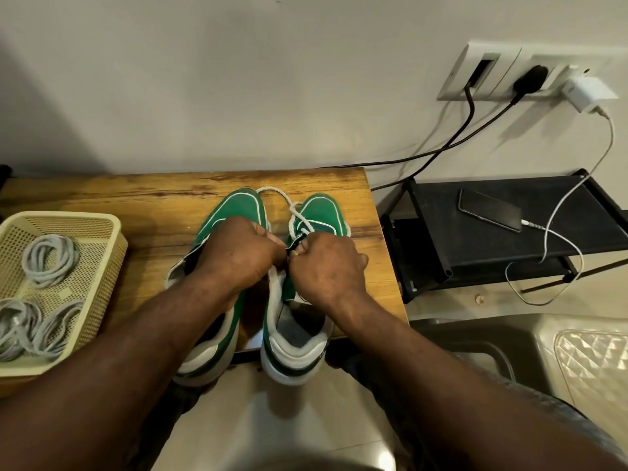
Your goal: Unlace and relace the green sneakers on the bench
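Two green sneakers, seen from above, stand side by side on the wooden counter point(136, 195), toes pointing away from the person and white heels overhanging the near edge. The left hand point(238, 253) lies over the left-hand sneaker point(239, 205) with its fingers curled, knuckles turned towards the other hand; its fingertips are hidden, so what it grips cannot be told. The right hand point(326, 263) lies over the right-hand sneaker point(323, 212), fingers also curled, thumb and forefinger pinching the white lace point(293, 212) where it meets the dark eyelet edge of that sneaker. The two hands almost touch above the gap between the sneakers. Beyond the hands the lace crosses over itself on the right-hand sneaker and runs on in a loose loop between the toes. On the counter well outward of the left hand stands a cream perforated basket point(112, 239) holding several coiled grey laces point(51, 256). Outward of the right hand, past the end of the counter, is a black rack point(441, 246) with a dark phone point(489, 209) lying flat on its top shelf; a white cable point(560, 205) runs from the phone up to a white charger point(589, 93) in a wall socket plate point(492, 69), from which two black cables point(472, 124) also hang down behind the counter.
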Demonstrator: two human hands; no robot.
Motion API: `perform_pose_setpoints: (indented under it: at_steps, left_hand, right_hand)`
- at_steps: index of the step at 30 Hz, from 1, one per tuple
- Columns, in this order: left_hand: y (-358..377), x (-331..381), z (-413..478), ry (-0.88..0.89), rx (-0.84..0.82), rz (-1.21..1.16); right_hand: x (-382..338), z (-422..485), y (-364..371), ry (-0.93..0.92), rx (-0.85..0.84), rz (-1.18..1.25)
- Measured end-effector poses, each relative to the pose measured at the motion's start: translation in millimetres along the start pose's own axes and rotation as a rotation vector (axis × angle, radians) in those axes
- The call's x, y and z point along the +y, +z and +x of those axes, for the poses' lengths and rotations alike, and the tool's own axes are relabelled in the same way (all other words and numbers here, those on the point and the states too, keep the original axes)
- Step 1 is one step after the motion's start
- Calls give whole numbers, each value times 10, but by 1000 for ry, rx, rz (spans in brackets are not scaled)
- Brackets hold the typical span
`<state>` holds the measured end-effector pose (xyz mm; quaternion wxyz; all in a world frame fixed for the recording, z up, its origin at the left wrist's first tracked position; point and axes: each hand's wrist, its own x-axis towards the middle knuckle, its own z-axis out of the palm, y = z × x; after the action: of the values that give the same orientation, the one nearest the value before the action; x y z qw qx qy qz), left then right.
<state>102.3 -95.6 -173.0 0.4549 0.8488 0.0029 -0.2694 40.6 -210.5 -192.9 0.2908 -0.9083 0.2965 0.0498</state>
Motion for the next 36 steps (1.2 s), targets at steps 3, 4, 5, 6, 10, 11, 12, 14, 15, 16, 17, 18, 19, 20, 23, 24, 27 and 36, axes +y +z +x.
perform_pose_setpoints:
  at_steps: [3, 4, 5, 6, 10, 11, 12, 14, 15, 16, 17, 18, 19, 20, 23, 24, 27, 36]
  left_hand:
    - [-9, -23, 25, -76, 15, -149]
    - [-15, -28, 46, -117, 3, -218]
    - [-17, -31, 61, -160, -9, -277]
    - [-18, -38, 75, -194, -20, -322]
    - [-28, -80, 130, -262, -75, -379]
    - [-41, -78, 144, -275, -97, -377]
    - [-66, -71, 155, -290, -122, -375]
    - [-121, -44, 168, -315, -183, -385]
    - [-142, -30, 168, -321, -215, -385]
    - [-161, -12, 164, -324, -244, -381]
    - [-180, -2, 171, -326, -267, -378]
    - [-196, -1, 184, -329, -282, -381]
    - [-209, -3, 196, -328, -294, -383]
    - [-218, -11, 202, -321, -300, -383]
    - [-213, -47, 194, -275, -310, -364]
    - [-205, -53, 185, -251, -310, -358]
    - [-200, -81, 186, -204, -304, -390]
    - [-62, -29, 222, 210, -75, 491]
  right_hand:
    - [70, 88, 21, 63, -17, 195]
    - [89, 111, 26, 79, -29, 255]
    - [107, 127, 31, 87, -45, 305]
    - [121, 141, 40, 89, -62, 345]
    - [161, 167, 6, 81, -109, 400]
    - [174, 175, -23, 81, -122, 407]
    - [189, 180, -44, 78, -138, 415]
    - [195, 176, -65, 62, -147, 431]
    - [196, 169, -56, 55, -134, 436]
    - [195, 165, -40, 55, -114, 447]
    - [192, 159, -23, 61, -94, 465]
    - [193, 155, -7, 70, -77, 488]
    - [195, 154, -4, 82, -66, 511]
    - [202, 154, -12, 97, -64, 533]
    - [221, 172, -22, 143, -76, 603]
    - [221, 173, -12, 156, -72, 624]
    - [234, 185, 34, 185, -49, 700]
    - [234, 178, 24, -15, -72, 434]
